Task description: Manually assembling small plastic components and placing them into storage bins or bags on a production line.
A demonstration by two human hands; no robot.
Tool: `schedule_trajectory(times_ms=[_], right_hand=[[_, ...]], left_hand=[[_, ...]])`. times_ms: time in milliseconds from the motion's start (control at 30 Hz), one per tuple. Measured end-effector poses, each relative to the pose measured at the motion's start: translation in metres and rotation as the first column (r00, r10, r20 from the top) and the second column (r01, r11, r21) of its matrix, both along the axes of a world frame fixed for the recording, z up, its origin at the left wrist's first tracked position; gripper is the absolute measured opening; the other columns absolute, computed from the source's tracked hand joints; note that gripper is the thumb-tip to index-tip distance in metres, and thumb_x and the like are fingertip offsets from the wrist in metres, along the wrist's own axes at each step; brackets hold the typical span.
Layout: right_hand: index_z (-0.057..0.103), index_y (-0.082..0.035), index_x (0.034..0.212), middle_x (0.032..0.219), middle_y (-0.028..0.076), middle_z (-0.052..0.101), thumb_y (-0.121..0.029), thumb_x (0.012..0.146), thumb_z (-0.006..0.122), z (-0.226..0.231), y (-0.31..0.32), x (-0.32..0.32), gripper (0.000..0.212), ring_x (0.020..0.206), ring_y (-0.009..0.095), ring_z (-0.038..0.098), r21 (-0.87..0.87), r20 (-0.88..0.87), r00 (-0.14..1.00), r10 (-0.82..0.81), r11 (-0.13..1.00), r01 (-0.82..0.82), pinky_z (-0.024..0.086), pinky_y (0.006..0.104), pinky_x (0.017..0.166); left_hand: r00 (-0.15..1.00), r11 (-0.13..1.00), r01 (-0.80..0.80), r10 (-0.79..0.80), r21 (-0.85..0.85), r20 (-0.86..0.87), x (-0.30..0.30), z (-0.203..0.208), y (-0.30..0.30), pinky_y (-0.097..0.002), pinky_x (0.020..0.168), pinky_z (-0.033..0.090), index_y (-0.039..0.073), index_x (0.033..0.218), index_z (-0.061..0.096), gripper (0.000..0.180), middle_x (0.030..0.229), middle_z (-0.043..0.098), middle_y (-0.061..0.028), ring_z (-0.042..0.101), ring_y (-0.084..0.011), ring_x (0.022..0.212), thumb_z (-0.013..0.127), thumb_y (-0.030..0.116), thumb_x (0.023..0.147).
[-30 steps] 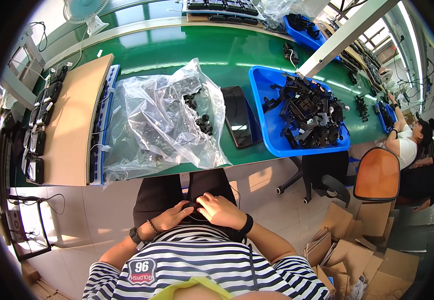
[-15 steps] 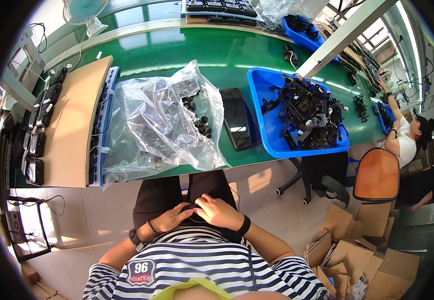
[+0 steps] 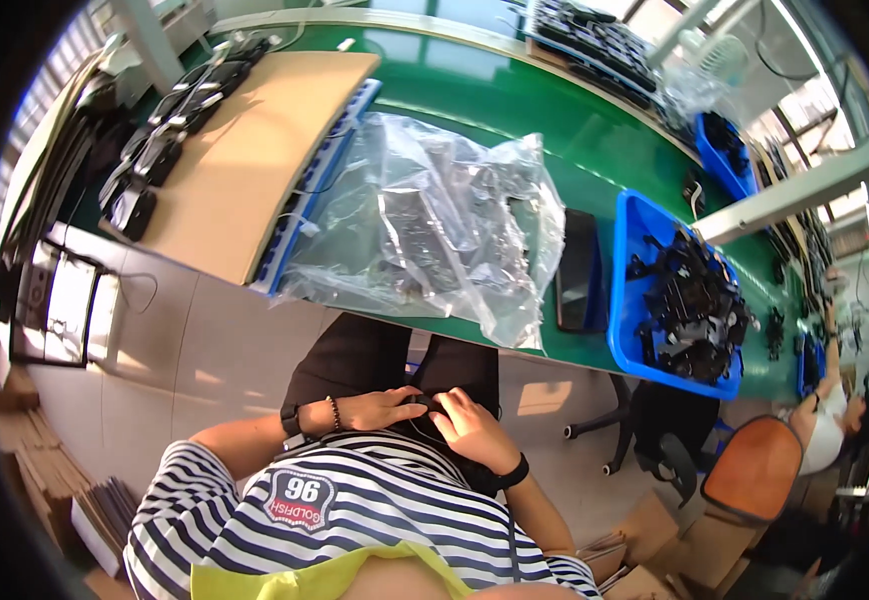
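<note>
A long, glossy green tabletop (image 3: 595,170) spans the view, its near edge running just beyond the lap. On its left part lies a broad, flat, tan cardboard sheet (image 3: 245,160), with a row of black plastic units (image 3: 160,150) along its far-left side. A large, crumpled, clear plastic bag (image 3: 435,220) sits to the right of the sheet, dark bits showing dimly through its folds. Further right stands a deep, rectangular, bright blue plastic tray (image 3: 640,225), heaped with jumbled black plastic parts (image 3: 695,300). Between bag and tray lies a flat, dark, glossy rectangular panel (image 3: 579,270). Off to the right, a person in a white top (image 3: 827,430) is near a chair with a rounded orange backrest (image 3: 753,468).

Both bare hands are low, over the black-trousered lap and in front of the striped shirt, short of the table edge. The left hand (image 3: 380,408) has its fingers lying together, tips against a small black piece (image 3: 423,402). The right hand (image 3: 477,432) meets it from the other side, fingers bent and tips drawn in on the same piece. That piece — smallest of all — sits between the two sets of fingertips, partly covered, so its full shape cannot be told.
</note>
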State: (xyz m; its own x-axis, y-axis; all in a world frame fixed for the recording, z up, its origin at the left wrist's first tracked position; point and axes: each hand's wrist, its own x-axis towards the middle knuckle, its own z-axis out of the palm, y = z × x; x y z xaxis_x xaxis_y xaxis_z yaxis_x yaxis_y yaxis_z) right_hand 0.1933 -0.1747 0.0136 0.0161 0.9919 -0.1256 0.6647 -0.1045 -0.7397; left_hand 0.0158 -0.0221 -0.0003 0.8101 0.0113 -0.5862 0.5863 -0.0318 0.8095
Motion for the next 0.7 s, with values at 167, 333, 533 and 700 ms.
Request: schedule_trajectory(times_ms=[167,333,533,700], right_hand=[[0.059,-0.003,0.109,0.102,0.017,0.061,-0.023,0.097,0.061,0.004,0.000,-0.005,0.023,0.080,0.042,0.065,0.066,0.077,0.996,-0.037,0.997,0.032,0.053,0.0495,0.069],[0.059,-0.003,0.109,0.100,0.018,0.061,-0.020,0.096,0.062,0.006,0.000,-0.003,0.022,0.081,0.042,0.064,0.086,0.092,0.995,-0.037,0.996,0.029,0.053,0.0499,0.069],[0.059,-0.002,0.108,0.102,0.018,0.062,-0.019,0.095,0.062,0.008,0.006,-0.004,0.021,0.085,0.042,0.065,0.039,0.149,0.988,-0.026,0.999,0.021,0.053,0.0494,0.071],[0.059,-0.002,0.108,0.104,0.018,0.063,-0.020,0.095,0.062,0.008,0.004,-0.007,0.022,0.086,0.042,0.065,0.031,0.119,0.992,-0.033,0.999,0.029,0.053,0.0493,0.071]], left_hand=[[0.957,0.988,0.093,-0.124,0.126,0.263,-0.009,-0.023,-0.003,-0.0410,0.115,0.037,-0.002,0.153,0.031,0.082,0.149,0.044,-0.0288,0.045,-0.0398,0.137,0.038,0.062,0.103],[1.000,0.999,0.019,-0.020,0.046,0.021,-0.005,-0.010,-0.004,-0.0417,0.115,0.036,-0.001,0.153,0.031,0.083,0.149,0.044,-0.0289,0.045,-0.0402,0.138,0.037,0.064,0.102],[0.993,0.997,0.047,-0.054,0.063,0.106,-0.005,-0.016,-0.003,-0.0417,0.116,0.035,0.000,0.154,0.031,0.084,0.151,0.042,-0.0294,0.045,-0.0403,0.138,0.034,0.066,0.102],[0.998,0.999,0.018,-0.020,0.031,0.055,-0.005,-0.026,-0.004,-0.0416,0.116,0.035,-0.001,0.154,0.030,0.085,0.151,0.043,-0.0294,0.045,-0.0398,0.139,0.034,0.067,0.102]])
